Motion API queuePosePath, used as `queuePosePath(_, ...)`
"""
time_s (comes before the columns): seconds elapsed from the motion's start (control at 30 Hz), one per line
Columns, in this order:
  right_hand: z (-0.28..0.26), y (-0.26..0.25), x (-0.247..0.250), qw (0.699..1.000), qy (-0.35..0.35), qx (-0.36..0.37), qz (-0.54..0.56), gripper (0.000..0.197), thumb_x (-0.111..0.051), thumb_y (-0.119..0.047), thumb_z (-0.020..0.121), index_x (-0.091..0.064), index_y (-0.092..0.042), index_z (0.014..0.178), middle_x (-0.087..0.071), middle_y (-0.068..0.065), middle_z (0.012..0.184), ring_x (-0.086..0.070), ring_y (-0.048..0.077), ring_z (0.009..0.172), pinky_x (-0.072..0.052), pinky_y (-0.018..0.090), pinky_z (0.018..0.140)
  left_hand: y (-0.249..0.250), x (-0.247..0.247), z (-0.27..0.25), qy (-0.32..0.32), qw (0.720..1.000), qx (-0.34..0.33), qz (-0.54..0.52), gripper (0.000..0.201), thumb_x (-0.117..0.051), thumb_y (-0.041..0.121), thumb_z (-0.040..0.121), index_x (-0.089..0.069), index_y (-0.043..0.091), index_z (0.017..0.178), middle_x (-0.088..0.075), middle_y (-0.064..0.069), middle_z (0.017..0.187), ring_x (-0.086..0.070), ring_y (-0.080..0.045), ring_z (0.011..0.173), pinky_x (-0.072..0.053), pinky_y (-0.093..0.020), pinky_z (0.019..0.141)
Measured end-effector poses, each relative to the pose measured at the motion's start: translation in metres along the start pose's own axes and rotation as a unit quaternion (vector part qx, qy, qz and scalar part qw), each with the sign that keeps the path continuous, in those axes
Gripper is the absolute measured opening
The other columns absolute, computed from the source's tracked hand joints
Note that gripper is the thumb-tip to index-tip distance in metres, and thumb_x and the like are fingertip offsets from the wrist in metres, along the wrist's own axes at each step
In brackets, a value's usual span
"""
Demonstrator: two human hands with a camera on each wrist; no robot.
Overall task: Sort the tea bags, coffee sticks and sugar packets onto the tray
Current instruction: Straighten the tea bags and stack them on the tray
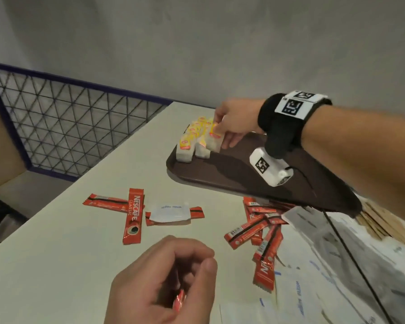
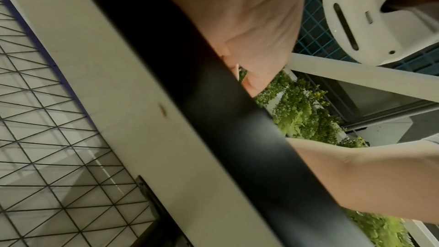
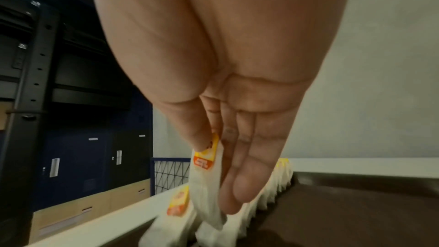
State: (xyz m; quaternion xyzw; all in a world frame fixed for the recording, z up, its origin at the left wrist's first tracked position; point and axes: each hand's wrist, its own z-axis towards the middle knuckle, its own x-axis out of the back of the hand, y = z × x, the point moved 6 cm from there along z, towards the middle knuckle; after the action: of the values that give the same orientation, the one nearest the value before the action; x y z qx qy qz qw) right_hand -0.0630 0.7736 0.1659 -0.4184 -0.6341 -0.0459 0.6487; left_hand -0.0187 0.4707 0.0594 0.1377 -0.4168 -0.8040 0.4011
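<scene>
A dark brown tray (image 1: 232,174) lies at the back right of the pale table. Several tea bags (image 1: 192,141) with yellow tags stand in a row in its far left corner. My right hand (image 1: 222,134) reaches over the tray and pinches one tea bag (image 3: 206,181) by its tag between thumb and fingers, at the near end of that row (image 3: 273,191). My left hand (image 1: 197,260) hovers low at the front, its fingers curled round a red coffee stick (image 1: 179,299). More coffee sticks (image 1: 133,215) and a heap of them (image 1: 255,228) lie on the table. One white sugar packet (image 1: 170,212) rests across a stick.
White sugar packets with blue print (image 1: 313,277) are spread at the front right, with wooden stirrers (image 1: 379,220) beyond them. A black cable (image 1: 351,253) crosses that pile. A wire mesh fence (image 1: 68,127) borders the table's left side, and a grey wall stands behind.
</scene>
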Motion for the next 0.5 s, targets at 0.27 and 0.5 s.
queuePosePath(0.27, 0.030, 0.021, -0.038, 0.994, -0.072, -0.009, 0.075, 0.011, -0.058, -0.002, 0.100, -0.053, -0.009, 0.092, -0.068, 0.017, 0.085, -0.076, 0.029, 0.073, -0.063, 0.036, 0.071, -0.014, -0.006, 0.015, -0.071, 0.994, -0.071, 0.043, 0.005, -0.062, 0.047, 0.086, -0.067, 0.045, 0.084, -0.062, 0.019, 0.068, -0.060, 0.003, 0.049, -0.044, -0.001, 0.053)
queuePosePath(0.5, 0.043, 0.016, -0.043, 0.997, -0.063, -0.022, 0.035, 0.004, -0.058, -0.002, 0.100, -0.056, -0.004, 0.102, -0.074, 0.024, 0.092, -0.076, 0.027, 0.076, -0.064, 0.034, 0.070, -0.025, 0.016, 0.007, -0.086, 0.996, 0.006, 0.029, 0.013, -0.069, 0.072, 0.077, -0.064, 0.067, 0.088, -0.038, 0.026, 0.038, -0.038, 0.019, 0.034, -0.030, 0.010, 0.056)
